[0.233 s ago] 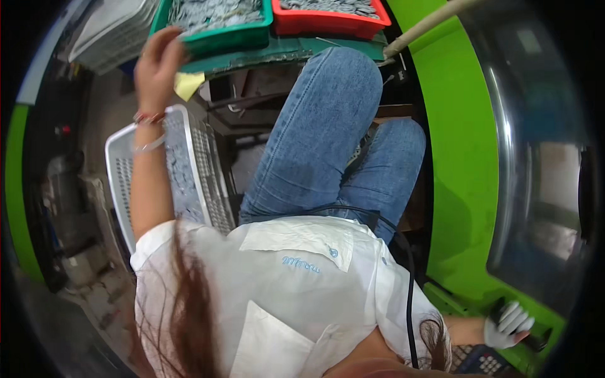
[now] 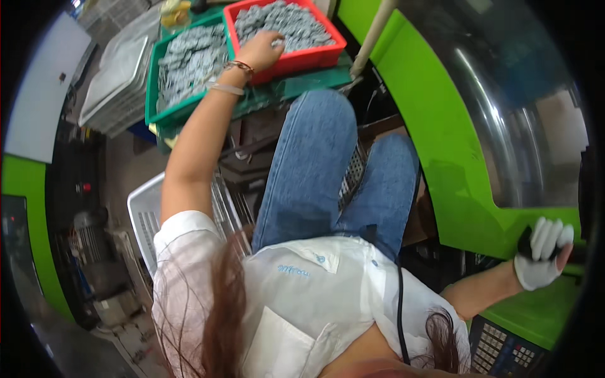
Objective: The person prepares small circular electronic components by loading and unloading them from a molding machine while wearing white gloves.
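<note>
My bare left hand (image 2: 261, 51) is over the near left part of a red tray (image 2: 299, 62) heaped with small flat grey pieces (image 2: 287, 25). Its fingers are bent down at the heap, with a small pale grey bit at the fingertips; what they hold is not clear. Left of it, under my forearm, a green tray (image 2: 153, 94) carries more such grey pieces (image 2: 192, 60). Far to the right, my right hand (image 2: 545, 255), in a white glove with the thumb bare, is closed round a black handle (image 2: 524, 242) at the green machine door.
The machine's green door (image 2: 435, 126) with its clear window (image 2: 504, 126) stands along my right; a keypad panel (image 2: 498, 346) is below. A white basket (image 2: 144, 217) sits low at my left, stacked white crates (image 2: 120, 82) beyond. A pale pole (image 2: 373, 38) slants beside the red tray.
The view has turned and shifted. My left hand has moved from the green tray's near edge rightward to the red tray. My gloved right hand stays at the handle.
</note>
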`<state>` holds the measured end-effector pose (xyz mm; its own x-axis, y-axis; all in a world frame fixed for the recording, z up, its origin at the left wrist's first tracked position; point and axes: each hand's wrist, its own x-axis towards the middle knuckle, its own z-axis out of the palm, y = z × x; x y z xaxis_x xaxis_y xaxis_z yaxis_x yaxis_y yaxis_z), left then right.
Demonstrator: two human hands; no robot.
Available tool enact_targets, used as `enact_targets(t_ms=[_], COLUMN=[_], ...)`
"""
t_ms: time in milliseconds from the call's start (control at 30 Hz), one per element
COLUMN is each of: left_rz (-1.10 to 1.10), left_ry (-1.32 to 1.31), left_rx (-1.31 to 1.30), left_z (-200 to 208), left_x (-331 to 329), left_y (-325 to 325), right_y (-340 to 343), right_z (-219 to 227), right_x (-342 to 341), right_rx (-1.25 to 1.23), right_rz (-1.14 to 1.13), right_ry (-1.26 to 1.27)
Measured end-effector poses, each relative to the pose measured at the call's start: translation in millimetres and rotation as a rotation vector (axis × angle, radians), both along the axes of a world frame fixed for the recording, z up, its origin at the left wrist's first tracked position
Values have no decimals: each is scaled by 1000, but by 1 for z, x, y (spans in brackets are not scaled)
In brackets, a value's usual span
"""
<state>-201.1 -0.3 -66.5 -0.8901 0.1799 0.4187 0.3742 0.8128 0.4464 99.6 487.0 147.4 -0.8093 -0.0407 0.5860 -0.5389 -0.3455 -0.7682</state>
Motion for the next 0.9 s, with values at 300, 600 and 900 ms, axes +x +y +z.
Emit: enact_targets(t_ms=[300,600,900], left_rz=[367,149,-140], left_ry=[-399,-241,-136], left_rx=[-191,-238,-85], left_z=[-45,-57,-54], left_x=[-117,-115,-108], left_y=[48,33,26], right_y=[-69,-130,-137], right_z=[-11,-9,-39], right_x=[-129,-227,-249], right_rx=[-52,118,242], right_rz=[-56,-298,-569], right_ry=[30,27,309])
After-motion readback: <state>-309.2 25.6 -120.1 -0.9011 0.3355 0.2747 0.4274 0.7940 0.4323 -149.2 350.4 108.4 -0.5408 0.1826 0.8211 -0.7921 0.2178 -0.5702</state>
